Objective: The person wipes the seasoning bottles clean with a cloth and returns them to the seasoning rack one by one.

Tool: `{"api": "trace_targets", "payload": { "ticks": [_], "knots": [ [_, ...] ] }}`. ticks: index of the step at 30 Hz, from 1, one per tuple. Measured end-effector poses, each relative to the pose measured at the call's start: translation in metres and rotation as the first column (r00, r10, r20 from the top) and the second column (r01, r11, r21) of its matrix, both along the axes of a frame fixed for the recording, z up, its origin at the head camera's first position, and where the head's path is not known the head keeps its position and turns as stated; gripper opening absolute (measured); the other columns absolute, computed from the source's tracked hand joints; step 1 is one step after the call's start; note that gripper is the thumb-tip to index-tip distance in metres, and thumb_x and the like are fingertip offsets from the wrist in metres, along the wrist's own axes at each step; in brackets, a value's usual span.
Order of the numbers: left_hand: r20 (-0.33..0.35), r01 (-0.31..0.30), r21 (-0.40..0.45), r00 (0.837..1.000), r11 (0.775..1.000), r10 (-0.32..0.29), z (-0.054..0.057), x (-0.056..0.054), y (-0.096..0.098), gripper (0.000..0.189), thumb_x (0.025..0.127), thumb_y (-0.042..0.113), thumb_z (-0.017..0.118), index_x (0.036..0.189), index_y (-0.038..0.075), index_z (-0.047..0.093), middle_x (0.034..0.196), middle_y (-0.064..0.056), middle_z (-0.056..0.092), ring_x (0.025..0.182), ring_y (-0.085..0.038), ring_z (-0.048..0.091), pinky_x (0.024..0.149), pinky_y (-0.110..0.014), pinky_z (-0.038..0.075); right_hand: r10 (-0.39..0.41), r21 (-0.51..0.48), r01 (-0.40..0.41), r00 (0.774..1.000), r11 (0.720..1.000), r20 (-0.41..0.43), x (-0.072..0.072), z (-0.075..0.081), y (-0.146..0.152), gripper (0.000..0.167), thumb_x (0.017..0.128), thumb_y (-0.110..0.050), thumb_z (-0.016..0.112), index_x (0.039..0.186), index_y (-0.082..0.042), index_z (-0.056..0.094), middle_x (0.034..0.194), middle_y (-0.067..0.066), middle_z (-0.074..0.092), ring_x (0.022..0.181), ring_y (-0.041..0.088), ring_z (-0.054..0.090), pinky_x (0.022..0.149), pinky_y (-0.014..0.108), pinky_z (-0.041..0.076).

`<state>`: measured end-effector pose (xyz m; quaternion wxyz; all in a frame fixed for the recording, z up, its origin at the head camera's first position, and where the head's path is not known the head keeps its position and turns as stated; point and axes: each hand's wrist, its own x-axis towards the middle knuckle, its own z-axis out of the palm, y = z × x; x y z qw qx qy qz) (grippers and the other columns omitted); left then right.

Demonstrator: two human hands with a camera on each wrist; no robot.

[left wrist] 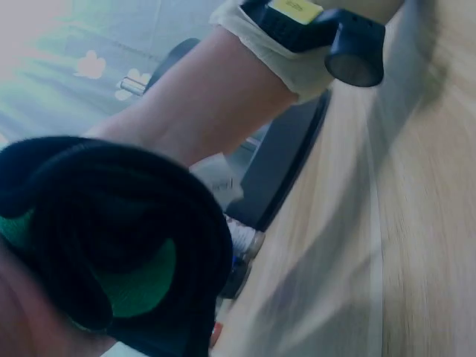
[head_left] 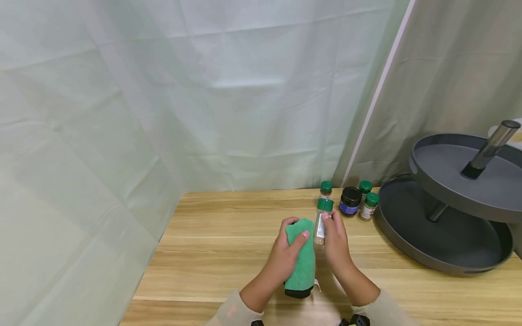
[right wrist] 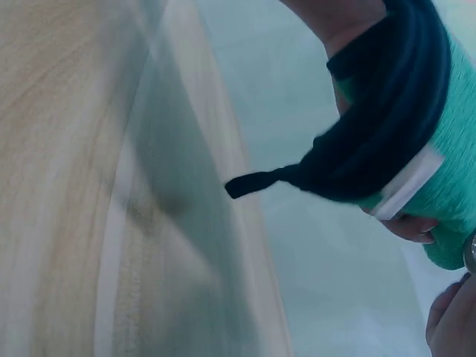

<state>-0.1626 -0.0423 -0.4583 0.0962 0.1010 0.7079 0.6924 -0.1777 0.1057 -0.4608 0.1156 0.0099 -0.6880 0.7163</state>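
Note:
My left hand (head_left: 280, 257) grips a folded green cloth (head_left: 302, 265) with a black edge, its thumb laid across the front. In the left wrist view the cloth's dark edge (left wrist: 204, 230) shows as a loose roll. A clear spice jar (head_left: 325, 205) with a green lid and white label stands upright in my right hand (head_left: 336, 244), pinched between thumb and fingers. The jar is right beside the cloth's upper end, above the table. From the right wrist, the cloth (right wrist: 387, 111) shows a dark loop and a white tag hanging off its edge.
Behind the hands stand a green-lidded jar (head_left: 326, 186), a black-lidded jar (head_left: 350, 201) with a blue label, and two more green-lidded jars (head_left: 369, 207). A dark grey two-tier round tray (head_left: 444, 265) with a metal post is at the right. Pale curtains (head_left: 253, 113) hang behind the wooden table (head_left: 204, 262).

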Motion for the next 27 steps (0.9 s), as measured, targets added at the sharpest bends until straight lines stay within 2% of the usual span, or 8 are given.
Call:
{"api": "trace_targets", "payload": {
  "ticks": [5, 13, 21, 27],
  "knots": [
    [0.110, 0.021, 0.054, 0.994, 0.998, -0.027, 0.0004, -0.0023, 0.0000, 0.043, 0.102, 0.038, 0.056, 0.138, 0.020, 0.042, 0.104, -0.006, 0.062, 0.084, -0.016, 0.063, 0.072, -0.032, 0.054, -0.047, -0.011, 0.046, 0.999, 0.999, -0.015, -0.0003, 0.0003, 0.0023, 0.032, 0.112, -0.026, 0.031, 0.126, -0.001, 0.045, 0.086, -0.001, 0.046, 0.076, 0.010, 0.049, 0.068, 0.024, 0.043],
    [0.135, 0.053, 0.090, 0.989, 0.995, -0.065, -0.0034, -0.0052, -0.0008, 0.039, 0.102, 0.033, 0.052, 0.136, 0.016, 0.044, 0.101, -0.004, 0.060, 0.084, -0.015, 0.061, 0.072, -0.031, 0.053, -0.078, -0.005, 0.077, 0.995, 0.997, -0.070, -0.0021, 0.0005, 0.0042, 0.035, 0.111, -0.028, 0.035, 0.135, -0.005, 0.046, 0.093, 0.001, 0.049, 0.082, 0.011, 0.050, 0.069, 0.024, 0.044],
    [0.217, 0.012, 0.127, 0.975, 0.992, -0.039, -0.0064, -0.0087, -0.0021, 0.041, 0.101, 0.041, 0.053, 0.133, 0.017, 0.045, 0.099, -0.004, 0.059, 0.081, -0.016, 0.063, 0.069, -0.031, 0.055, -0.061, -0.116, 0.042, 0.985, 0.992, -0.163, -0.0044, 0.0045, 0.0063, 0.035, 0.108, -0.013, 0.044, 0.141, 0.000, 0.043, 0.111, -0.001, 0.056, 0.100, 0.009, 0.052, 0.085, 0.018, 0.046],
    [0.256, 0.012, 0.150, 0.965, 0.989, -0.050, -0.0075, -0.0087, -0.0030, 0.043, 0.102, 0.047, 0.050, 0.135, 0.021, 0.044, 0.103, -0.004, 0.059, 0.085, -0.016, 0.062, 0.072, -0.031, 0.054, -0.026, -0.171, -0.014, 0.973, 0.985, -0.231, -0.0049, 0.0037, 0.0051, 0.034, 0.105, -0.005, 0.050, 0.137, 0.000, 0.042, 0.117, 0.001, 0.062, 0.109, 0.010, 0.064, 0.096, 0.018, 0.051]
  ]
}}
